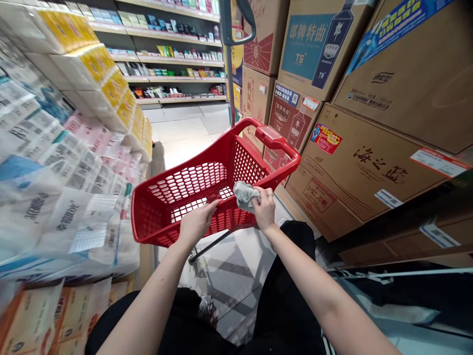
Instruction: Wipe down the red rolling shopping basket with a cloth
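In front of me stands a red plastic shopping cart (177, 178) with perforated walls and a red push handle (273, 137) at its right end. My left hand (197, 222) is closed over the near rim of the basket, around its middle. Pinched in my right hand (264, 207) is a crumpled grey cloth (244, 195), which lies against the near rim further right. The cart's inside holds nothing that I can see. My palms and some fingertips are hidden.
Stacked cardboard cartons (347, 172) wall in the right side. Packs of tissue paper (81, 197) are piled on the left. Shelves of small goods (177, 64) stand at the back. A grey upright pole (229, 74) rises behind the cart. Tiled floor (181, 130) runs between.
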The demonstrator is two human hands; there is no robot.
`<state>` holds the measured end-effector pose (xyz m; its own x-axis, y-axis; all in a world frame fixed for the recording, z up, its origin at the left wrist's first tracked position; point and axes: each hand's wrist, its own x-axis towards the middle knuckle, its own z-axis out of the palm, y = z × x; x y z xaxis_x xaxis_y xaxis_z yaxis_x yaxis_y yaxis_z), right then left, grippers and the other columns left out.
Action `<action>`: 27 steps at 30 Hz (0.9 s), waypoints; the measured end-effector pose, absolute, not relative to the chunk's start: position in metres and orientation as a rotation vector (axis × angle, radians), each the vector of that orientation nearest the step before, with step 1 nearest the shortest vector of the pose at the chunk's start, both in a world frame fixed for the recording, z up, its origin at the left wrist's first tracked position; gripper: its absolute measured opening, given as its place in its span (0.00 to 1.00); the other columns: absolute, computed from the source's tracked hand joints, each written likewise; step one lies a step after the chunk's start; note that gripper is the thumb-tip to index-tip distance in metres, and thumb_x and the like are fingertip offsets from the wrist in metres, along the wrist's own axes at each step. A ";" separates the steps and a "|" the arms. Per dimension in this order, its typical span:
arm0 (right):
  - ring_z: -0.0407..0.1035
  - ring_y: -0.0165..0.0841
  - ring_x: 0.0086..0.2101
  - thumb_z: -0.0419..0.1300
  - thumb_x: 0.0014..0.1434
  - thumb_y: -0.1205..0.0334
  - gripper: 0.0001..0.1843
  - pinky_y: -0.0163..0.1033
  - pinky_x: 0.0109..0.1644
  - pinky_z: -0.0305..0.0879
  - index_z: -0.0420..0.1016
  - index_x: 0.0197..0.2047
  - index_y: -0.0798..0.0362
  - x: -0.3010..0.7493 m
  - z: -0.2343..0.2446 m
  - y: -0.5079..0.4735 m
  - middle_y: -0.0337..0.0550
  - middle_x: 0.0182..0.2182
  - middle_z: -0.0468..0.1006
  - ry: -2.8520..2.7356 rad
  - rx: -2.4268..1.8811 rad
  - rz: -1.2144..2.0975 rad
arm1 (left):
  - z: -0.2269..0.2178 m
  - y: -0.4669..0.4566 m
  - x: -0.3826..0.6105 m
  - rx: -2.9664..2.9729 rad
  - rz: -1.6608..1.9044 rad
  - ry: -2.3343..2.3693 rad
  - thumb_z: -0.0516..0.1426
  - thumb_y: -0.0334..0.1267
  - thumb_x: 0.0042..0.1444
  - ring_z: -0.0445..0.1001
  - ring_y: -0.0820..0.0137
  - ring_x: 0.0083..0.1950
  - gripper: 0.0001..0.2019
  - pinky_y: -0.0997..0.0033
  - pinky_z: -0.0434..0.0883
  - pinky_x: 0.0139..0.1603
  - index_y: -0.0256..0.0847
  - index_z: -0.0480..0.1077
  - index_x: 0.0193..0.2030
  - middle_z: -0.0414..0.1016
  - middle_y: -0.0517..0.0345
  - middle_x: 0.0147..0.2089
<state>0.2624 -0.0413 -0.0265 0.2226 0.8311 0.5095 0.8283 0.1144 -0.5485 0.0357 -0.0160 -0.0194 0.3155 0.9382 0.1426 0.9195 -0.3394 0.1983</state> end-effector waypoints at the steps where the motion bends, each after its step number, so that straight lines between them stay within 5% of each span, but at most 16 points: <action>1: 0.68 0.34 0.42 0.46 0.65 0.61 0.17 0.35 0.47 0.63 0.67 0.54 0.53 0.255 -0.030 -0.039 0.50 0.44 0.67 -1.625 -1.669 0.011 | -0.019 -0.016 0.039 2.496 0.334 1.780 0.41 0.48 0.63 0.74 0.65 0.44 0.21 0.72 0.65 0.34 0.59 0.60 0.61 0.75 0.58 0.51; 7: 0.69 0.32 0.35 0.52 0.63 0.57 0.10 0.32 0.39 0.63 0.69 0.43 0.50 0.217 -0.059 -0.032 0.44 0.39 0.69 -1.793 -1.687 0.088 | -0.014 -0.012 0.043 2.465 0.250 1.769 0.42 0.51 0.62 0.75 0.65 0.38 0.20 0.73 0.62 0.31 0.54 0.70 0.52 0.78 0.57 0.40; 12: 0.68 0.35 0.37 0.53 0.61 0.55 0.10 0.36 0.42 0.64 0.65 0.33 0.51 0.251 -0.066 -0.034 0.46 0.36 0.69 -1.338 -1.793 0.056 | -0.017 -0.005 0.038 2.403 0.288 1.792 0.43 0.56 0.60 0.75 0.64 0.40 0.23 0.73 0.63 0.33 0.55 0.70 0.53 0.79 0.58 0.44; 15: 0.68 0.35 0.38 0.50 0.62 0.59 0.06 0.38 0.44 0.64 0.63 0.40 0.52 0.277 -0.053 -0.033 0.45 0.36 0.69 -1.154 -1.741 0.031 | -0.020 -0.003 0.037 2.400 0.307 1.806 0.42 0.56 0.60 0.75 0.63 0.40 0.23 0.72 0.62 0.33 0.55 0.70 0.54 0.79 0.59 0.44; 21: 0.65 0.38 0.46 0.44 0.62 0.64 0.15 0.40 0.46 0.63 0.67 0.49 0.52 0.290 -0.025 -0.025 0.51 0.45 0.68 -1.319 -1.820 -0.049 | -0.020 -0.003 0.041 2.355 0.331 1.808 0.43 0.57 0.59 0.75 0.63 0.39 0.24 0.71 0.63 0.33 0.55 0.70 0.53 0.79 0.58 0.42; 27: 0.66 0.36 0.43 0.48 0.61 0.65 0.20 0.36 0.43 0.65 0.67 0.56 0.49 0.273 -0.047 -0.030 0.49 0.45 0.67 -1.618 -1.784 -0.090 | -0.018 -0.003 0.047 2.366 0.309 1.821 0.43 0.56 0.60 0.75 0.65 0.39 0.23 0.73 0.63 0.33 0.56 0.69 0.55 0.79 0.59 0.43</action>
